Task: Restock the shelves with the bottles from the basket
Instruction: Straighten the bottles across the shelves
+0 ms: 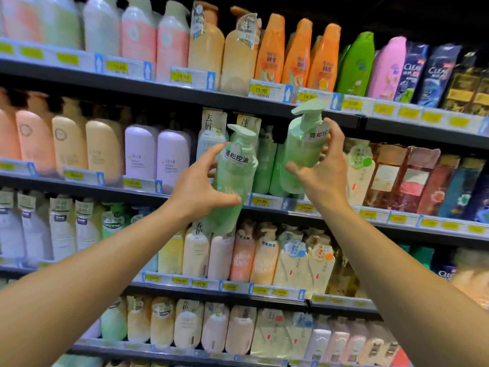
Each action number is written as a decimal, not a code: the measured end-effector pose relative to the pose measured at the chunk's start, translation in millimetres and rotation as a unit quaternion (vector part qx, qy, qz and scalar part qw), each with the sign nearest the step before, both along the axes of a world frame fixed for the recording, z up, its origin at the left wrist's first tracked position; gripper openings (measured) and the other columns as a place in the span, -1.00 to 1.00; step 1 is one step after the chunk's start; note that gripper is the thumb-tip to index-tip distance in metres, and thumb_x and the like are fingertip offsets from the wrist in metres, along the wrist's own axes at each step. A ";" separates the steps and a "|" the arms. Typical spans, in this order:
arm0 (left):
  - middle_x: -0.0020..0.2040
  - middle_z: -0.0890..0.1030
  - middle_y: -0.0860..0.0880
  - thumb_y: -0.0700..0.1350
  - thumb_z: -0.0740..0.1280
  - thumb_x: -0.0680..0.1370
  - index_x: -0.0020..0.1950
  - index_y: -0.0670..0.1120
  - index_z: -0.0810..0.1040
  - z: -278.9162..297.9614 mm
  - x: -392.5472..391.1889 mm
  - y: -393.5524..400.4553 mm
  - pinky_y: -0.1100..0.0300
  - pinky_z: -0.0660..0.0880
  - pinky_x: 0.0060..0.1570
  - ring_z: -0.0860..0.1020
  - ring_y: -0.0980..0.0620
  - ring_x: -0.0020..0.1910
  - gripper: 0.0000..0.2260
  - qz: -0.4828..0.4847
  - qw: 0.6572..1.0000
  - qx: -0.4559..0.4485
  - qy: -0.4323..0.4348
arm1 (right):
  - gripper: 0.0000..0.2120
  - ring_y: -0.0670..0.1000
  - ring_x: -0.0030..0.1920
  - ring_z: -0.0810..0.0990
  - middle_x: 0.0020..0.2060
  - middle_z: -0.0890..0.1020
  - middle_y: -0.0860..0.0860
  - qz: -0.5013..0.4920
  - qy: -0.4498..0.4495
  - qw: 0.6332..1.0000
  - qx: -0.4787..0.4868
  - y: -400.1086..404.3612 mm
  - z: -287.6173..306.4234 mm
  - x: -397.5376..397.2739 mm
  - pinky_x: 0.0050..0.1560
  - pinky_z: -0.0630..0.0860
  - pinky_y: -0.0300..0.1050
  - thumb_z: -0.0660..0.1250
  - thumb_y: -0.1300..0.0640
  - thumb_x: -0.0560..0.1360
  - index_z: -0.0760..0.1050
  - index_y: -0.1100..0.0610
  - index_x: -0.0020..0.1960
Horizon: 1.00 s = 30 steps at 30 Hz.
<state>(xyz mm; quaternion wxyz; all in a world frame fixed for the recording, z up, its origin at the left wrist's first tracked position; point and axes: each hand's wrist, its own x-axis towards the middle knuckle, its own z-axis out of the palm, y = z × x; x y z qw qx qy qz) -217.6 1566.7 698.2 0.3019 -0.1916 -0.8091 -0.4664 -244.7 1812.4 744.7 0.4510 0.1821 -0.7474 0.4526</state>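
Mid-placement — both hands are up at the second shelf (185, 190), each carrying a green pump bottle toward the green section, so this looks like the shelving step itself, not the pick from the basket (basket not in view).

Left hand (197, 190): arm reaches up from lower left, fingers and thumb curled round the lower body of the left green bottle (236, 168). The bottle is near upright, pump head pointing left, its base hanging below the shelf edge — so it is in the air, not seated.

Between the hands: a row of green bottles (266, 165) already stands at the back of that shelf, with a gap in front.

Right hand (324, 172): arm comes up from lower right, fingers wrapped round the right green bottle (304, 147), thumb at its lower side. This bottle is tilted, top leaning right, pump close under the upper shelf edge (344, 115).

Next move, as I judge it: lift the left bottle clear of the shelf lip, straighten the right one, push both back into the gap. Risk — the pump catching the shelf above, or knocking the row behind.
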 end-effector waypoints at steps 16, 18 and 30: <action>0.24 0.57 0.21 0.04 0.62 0.19 0.46 0.29 0.26 6.0 -40.3 9.0 0.34 0.45 0.12 0.47 0.31 0.23 -0.08 -0.012 1.000 -0.002 0.025 | -0.03 0.06 0.33 0.36 0.34 0.34 0.00 -0.119 -0.035 0.992 -0.004 -5.9 -34.5 -73.5 0.38 0.38 0.02 0.64 0.04 0.26 0.17 0.03 0.51; 0.24 0.57 0.18 0.04 0.63 0.20 0.47 0.27 0.26 8.2 -43.3 7.8 0.21 0.48 0.19 0.49 0.25 0.24 -0.08 -0.015 0.999 -0.007 0.028 | -0.01 0.07 0.33 0.36 0.33 0.35 -0.01 -0.146 -0.049 0.988 -0.018 -9.0 -33.8 -76.8 0.37 0.38 0.03 0.64 0.03 0.26 0.14 0.00 0.52; 0.18 0.60 0.20 0.03 0.62 0.18 0.45 0.24 0.30 10.6 -45.6 6.6 0.13 0.54 0.17 0.53 0.24 0.19 -0.11 -0.025 0.999 0.016 0.034 | -0.13 0.13 0.30 0.32 0.31 0.32 0.05 -0.267 -0.099 0.958 0.042 -18.7 -30.6 -85.3 0.28 0.30 0.10 0.58 -0.01 0.33 0.17 0.02 0.48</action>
